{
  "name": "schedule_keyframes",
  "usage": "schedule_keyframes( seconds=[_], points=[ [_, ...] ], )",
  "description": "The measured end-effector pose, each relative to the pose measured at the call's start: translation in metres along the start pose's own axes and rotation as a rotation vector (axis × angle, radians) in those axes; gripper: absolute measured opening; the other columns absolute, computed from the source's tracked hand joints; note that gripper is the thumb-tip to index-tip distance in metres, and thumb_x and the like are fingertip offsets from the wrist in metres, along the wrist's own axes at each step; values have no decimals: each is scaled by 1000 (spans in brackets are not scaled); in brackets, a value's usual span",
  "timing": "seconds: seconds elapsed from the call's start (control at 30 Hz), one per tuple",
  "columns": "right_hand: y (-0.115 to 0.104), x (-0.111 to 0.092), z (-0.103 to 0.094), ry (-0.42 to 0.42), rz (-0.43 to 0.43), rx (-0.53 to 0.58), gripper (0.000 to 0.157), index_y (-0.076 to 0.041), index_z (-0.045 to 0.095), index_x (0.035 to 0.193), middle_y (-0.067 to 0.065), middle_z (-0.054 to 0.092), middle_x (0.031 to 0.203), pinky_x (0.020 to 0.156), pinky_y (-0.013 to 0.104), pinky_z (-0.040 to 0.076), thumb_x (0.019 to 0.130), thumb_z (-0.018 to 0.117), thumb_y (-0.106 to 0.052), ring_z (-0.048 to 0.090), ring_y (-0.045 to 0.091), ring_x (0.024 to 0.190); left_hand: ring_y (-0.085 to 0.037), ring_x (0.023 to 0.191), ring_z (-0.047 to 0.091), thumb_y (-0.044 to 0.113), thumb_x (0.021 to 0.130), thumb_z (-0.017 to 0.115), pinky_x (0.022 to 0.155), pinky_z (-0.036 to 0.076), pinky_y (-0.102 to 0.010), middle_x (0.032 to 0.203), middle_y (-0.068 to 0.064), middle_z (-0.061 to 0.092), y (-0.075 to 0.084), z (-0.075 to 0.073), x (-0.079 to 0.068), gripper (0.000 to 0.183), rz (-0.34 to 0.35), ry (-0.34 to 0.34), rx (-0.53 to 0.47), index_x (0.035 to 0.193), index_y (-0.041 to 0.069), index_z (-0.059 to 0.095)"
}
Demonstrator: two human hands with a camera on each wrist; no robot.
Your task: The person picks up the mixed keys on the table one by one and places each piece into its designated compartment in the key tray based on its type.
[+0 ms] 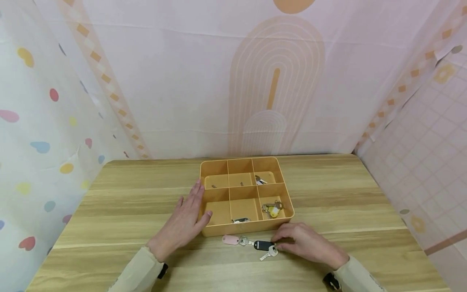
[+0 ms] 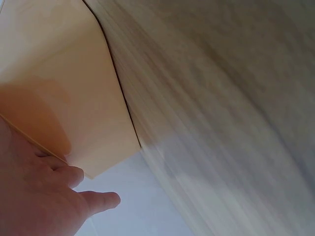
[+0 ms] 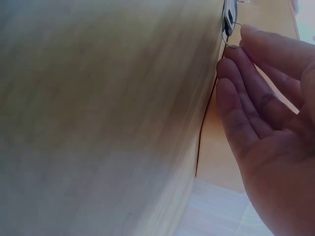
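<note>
An orange divided organizer box sits on the wooden table. My left hand rests against its left wall, fingers extended along the side and thumb at the rim. In front of the box lie a key with a pink tag and a key with a black tag. My right hand pinches the thin ring of the black-tagged key between thumb and fingertips, close to the box's front wall. The silver key on that ring points toward the front left.
Keys with a yellow tag lie in the front right compartment, and other keys in the back right one. A dark-tagged key is in the front middle compartment. Patterned curtains hang behind the table.
</note>
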State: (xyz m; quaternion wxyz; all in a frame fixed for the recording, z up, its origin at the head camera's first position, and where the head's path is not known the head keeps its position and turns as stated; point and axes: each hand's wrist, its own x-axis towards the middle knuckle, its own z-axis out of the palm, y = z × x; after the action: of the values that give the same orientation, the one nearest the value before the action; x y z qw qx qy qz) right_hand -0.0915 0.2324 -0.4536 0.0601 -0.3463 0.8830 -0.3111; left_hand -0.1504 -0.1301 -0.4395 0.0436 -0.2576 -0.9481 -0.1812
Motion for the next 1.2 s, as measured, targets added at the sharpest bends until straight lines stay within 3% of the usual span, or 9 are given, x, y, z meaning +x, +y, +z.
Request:
schedule_keyframes(
  seconds=[0.27, 0.67, 1.2],
  points=[
    [1, 2, 1, 3, -20, -1, 11, -24, 73, 90, -19, 63, 93, 77, 20, 51, 86, 73, -13, 58, -3, 85, -27, 147, 6, 45, 101, 41, 109, 19, -63, 162, -11, -1, -2, 2, -1, 77, 0, 1, 7, 155, 4, 4],
    [-5, -1, -3, 91, -85, 34, 5, -23, 70, 92, -17, 64, 93, 72, 17, 52, 92, 66, -19, 59, -3, 83, -27, 147, 7, 41, 101, 44, 109, 20, -63, 162, -11, -1, -2, 2, 0, 77, 1, 8, 8, 155, 4, 3],
    [-39, 13, -15, 212, -192, 38, 6, -22, 69, 95, -16, 65, 96, 75, 23, 53, 95, 63, -20, 60, 0, 87, -28, 147, 7, 41, 101, 44, 110, 19, -62, 162, -9, -3, 0, 2, -1, 76, -3, 13, -3, 155, 4, 4]
  ],
)
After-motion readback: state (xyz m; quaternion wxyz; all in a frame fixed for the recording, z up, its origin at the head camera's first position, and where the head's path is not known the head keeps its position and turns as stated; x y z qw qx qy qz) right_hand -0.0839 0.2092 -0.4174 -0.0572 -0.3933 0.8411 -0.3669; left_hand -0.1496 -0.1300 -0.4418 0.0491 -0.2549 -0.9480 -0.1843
